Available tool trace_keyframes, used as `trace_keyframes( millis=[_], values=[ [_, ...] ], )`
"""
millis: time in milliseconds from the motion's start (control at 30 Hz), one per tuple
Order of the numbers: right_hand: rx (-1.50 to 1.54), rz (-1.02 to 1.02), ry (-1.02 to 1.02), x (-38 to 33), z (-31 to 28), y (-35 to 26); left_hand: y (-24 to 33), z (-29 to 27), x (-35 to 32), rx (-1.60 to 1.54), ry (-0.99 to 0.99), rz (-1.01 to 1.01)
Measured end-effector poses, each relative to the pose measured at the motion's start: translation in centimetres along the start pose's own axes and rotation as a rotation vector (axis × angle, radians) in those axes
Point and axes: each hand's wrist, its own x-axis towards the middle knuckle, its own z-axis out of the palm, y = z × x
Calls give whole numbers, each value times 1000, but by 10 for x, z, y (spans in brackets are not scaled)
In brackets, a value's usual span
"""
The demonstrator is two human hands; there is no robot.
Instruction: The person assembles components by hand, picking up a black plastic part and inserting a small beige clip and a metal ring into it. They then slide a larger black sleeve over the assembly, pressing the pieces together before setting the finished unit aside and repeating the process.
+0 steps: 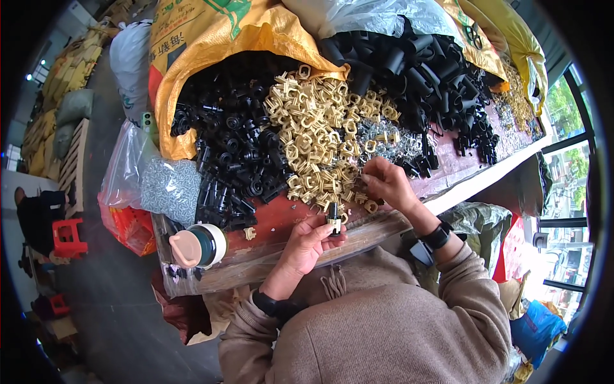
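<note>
My left hand (308, 244) is closed around a small black plastic fitting (334, 211), upright at the table's front edge, with a cream piece around its lower part. My right hand (390, 184) is at the right side of a heap of cream plastic clips (313, 134). Its fingers are bent and pressed together, and what they hold, if anything, is hidden. Just beyond that hand lies a spread of small shiny metal pieces (387, 144). Left of the clips, black plastic fittings (240, 150) spill out of an orange woven sack (256, 40).
Black tube-like parts (416, 64) are heaped at the back right. A cup with a pink lid (187, 249) stands on the table's front left corner, beside a clear bag of small grey pieces (171, 189). One loose clip (249, 233) lies nearby. A red stool (69, 237) stands on the floor at left.
</note>
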Motion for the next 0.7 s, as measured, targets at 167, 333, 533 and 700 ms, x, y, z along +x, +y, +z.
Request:
trace_keyframes(
  millis=[167,333,533,700],
  values=[
    [1154,287,-194,-5,-2,-2,-1,4,3,26,43,15],
    [1322,354,-242,-16,1,-25,-2,10,10,17,42,65],
    [1194,176,-280,-30,18,-35,3,26,15,53,6,128],
    [727,-78,-65,-34,19,-44,-3,20,15,143,52,149]
  ],
)
